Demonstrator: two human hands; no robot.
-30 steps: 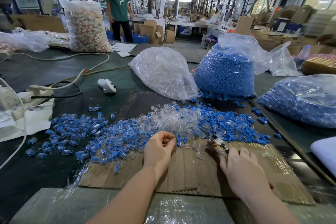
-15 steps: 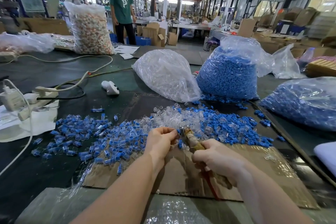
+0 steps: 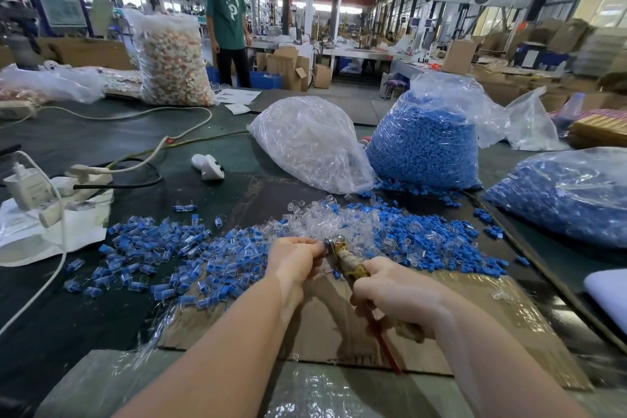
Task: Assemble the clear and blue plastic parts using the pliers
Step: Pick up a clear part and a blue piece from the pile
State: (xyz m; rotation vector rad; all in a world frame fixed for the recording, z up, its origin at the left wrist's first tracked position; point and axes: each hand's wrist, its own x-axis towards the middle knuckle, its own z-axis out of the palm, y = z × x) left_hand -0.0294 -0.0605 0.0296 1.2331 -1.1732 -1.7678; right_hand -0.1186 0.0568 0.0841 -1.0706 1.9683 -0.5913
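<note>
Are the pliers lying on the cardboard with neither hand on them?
No: the right hand grips the tape-wrapped pliers by the handles, lifted above the brown cardboard sheet, nose toward the left hand.

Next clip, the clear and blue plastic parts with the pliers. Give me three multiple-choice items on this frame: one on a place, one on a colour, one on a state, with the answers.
1. Where does the bag of clear parts lie?
A. Left of the bag of blue parts
B. Right of it
C. On the cardboard sheet by the hands

2. What colour is the bare pliers handle that sticks out below the right hand?
A. Green
B. Red
C. White

3. What is the left hand doing?
A. Lying flat and open on the table
B. Pinching a small part at the pliers tip
C. Lifting a bag

Answers: 1 A, the clear bag lies on the blue bag's left, against it. 2 B, a thin red handle shows under the right hand. 3 B, the fingers are curled at the tool's metal tip.
</note>
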